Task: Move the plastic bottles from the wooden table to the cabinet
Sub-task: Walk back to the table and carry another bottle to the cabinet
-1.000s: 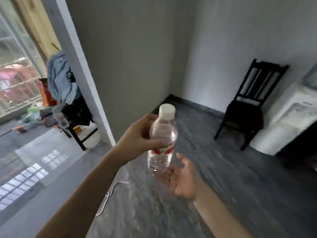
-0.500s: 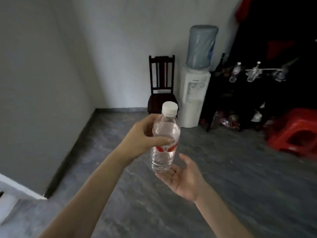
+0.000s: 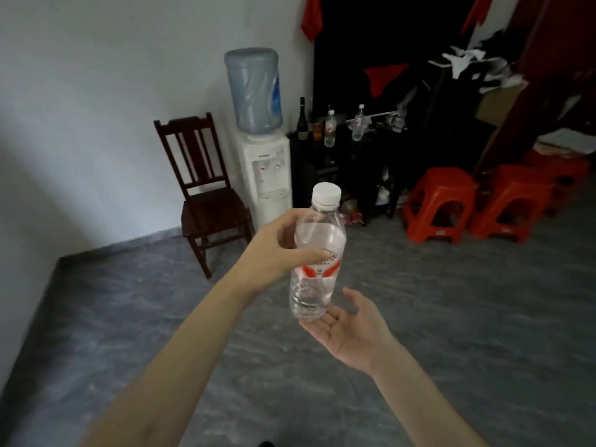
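Upright bottle (image 3: 317, 253) gripped by left hand (image 3: 280, 250) fingers, right hand (image 3: 351, 330) flat beneath

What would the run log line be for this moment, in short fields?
left hand: grips plastic bottle upright | right hand: open palm under bottle base | location: mid-room, facing dark cabinet | placement: not yet done

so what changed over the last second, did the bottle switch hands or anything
No switch. The view swung from a doorway and bare wall round to the water dispenser, wooden chair, dark cabinet with bottles on top, and red stools. The left hand keeps its grip on the plastic bottle, upright; the right hand stays open, palm up, under its base.
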`<state>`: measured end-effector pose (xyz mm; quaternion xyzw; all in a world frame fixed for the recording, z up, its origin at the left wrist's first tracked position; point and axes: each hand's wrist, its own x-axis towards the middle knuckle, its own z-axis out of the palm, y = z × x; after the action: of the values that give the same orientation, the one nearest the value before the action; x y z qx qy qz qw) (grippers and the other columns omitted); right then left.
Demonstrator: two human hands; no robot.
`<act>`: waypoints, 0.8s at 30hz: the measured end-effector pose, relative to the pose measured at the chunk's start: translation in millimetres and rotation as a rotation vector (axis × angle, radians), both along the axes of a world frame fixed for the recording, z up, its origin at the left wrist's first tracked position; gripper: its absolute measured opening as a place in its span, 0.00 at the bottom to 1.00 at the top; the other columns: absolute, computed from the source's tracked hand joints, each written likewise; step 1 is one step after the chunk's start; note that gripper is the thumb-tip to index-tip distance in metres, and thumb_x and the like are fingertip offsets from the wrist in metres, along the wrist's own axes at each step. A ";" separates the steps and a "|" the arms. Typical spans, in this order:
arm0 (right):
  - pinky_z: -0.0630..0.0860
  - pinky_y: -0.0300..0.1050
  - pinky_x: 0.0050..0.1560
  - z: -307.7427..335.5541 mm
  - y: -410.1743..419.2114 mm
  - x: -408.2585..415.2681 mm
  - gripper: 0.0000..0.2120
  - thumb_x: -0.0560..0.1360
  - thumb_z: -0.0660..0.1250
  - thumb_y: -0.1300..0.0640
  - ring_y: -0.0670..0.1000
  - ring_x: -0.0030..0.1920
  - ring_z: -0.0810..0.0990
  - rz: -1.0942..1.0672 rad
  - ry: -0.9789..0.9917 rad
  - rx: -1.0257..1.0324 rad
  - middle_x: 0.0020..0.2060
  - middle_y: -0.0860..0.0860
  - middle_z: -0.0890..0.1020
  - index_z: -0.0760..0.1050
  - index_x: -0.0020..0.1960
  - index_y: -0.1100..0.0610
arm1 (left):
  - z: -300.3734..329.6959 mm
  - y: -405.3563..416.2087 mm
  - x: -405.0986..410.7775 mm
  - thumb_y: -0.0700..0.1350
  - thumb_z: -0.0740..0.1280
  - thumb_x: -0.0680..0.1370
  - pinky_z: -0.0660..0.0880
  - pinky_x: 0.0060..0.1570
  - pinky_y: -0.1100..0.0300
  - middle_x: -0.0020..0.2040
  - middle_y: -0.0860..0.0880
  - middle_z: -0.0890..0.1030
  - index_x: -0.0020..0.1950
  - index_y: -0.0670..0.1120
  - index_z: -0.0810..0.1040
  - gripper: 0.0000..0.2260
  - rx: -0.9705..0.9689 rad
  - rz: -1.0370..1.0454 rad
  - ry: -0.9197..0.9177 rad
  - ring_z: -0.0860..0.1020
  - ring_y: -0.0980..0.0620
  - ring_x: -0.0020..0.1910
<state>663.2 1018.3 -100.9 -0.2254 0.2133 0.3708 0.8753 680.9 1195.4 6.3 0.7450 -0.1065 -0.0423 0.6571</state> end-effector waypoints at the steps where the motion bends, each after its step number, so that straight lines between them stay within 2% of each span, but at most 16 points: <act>1: 0.80 0.59 0.59 0.4 0.4 9.1 0.30 0.81 0.59 0.45 0.67 0.59 0.81 -0.012 0.000 -0.004 0.62 0.69 0.79 0.71 0.67 0.72 | 0.8 -0.8 12.1 0.36 0.78 0.72 0.81 0.52 0.61 0.56 0.49 0.86 0.64 0.49 0.80 0.22 0.004 -0.017 -0.009 0.85 0.51 0.56; 8: 0.76 0.58 0.59 12.1 16.7 90.2 0.31 0.80 0.60 0.45 0.67 0.58 0.82 -0.123 -0.031 -0.036 0.62 0.69 0.79 0.70 0.67 0.72 | 6.5 12.9 109.1 0.37 0.78 0.73 0.81 0.53 0.61 0.56 0.50 0.86 0.65 0.49 0.79 0.23 -0.003 -0.101 -0.071 0.85 0.51 0.56; 12: 0.76 0.57 0.59 21.1 34.8 137.9 0.32 0.81 0.58 0.44 0.67 0.59 0.82 -0.135 -0.037 -0.068 0.62 0.69 0.78 0.70 0.68 0.72 | 13.0 31.8 161.3 0.47 0.80 0.67 0.81 0.58 0.52 0.57 0.50 0.86 0.65 0.50 0.80 0.27 0.005 -0.128 -0.095 0.85 0.49 0.57; 15: 0.76 0.57 0.60 22.1 46.4 165.1 0.31 0.82 0.57 0.45 0.66 0.59 0.82 -0.150 -0.031 -0.089 0.62 0.69 0.79 0.70 0.68 0.72 | 10.9 44.8 198.4 0.47 0.80 0.67 0.81 0.61 0.46 0.58 0.49 0.86 0.66 0.49 0.80 0.28 0.006 -0.147 -0.095 0.84 0.48 0.58; 19: 0.80 0.58 0.59 18.1 52.2 200.9 0.30 0.83 0.56 0.46 0.66 0.56 0.83 -0.167 -0.028 -0.116 0.61 0.69 0.79 0.70 0.67 0.73 | 4.6 51.8 243.2 0.55 0.79 0.64 0.81 0.59 0.51 0.58 0.51 0.86 0.66 0.52 0.80 0.30 0.007 -0.163 -0.094 0.84 0.51 0.58; 24: 0.77 0.57 0.59 13.8 44.5 256.9 0.30 0.83 0.55 0.45 0.67 0.58 0.82 -0.190 -0.008 -0.142 0.61 0.69 0.79 0.70 0.68 0.73 | -4.7 47.0 304.5 0.57 0.78 0.65 0.82 0.55 0.58 0.58 0.55 0.85 0.66 0.53 0.79 0.30 0.003 -0.189 -0.088 0.84 0.54 0.58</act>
<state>920.1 1062.9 -87.2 -0.2670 0.2557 0.2693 0.8893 985.4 1242.4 1.6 0.7337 -0.2050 -0.0712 0.6439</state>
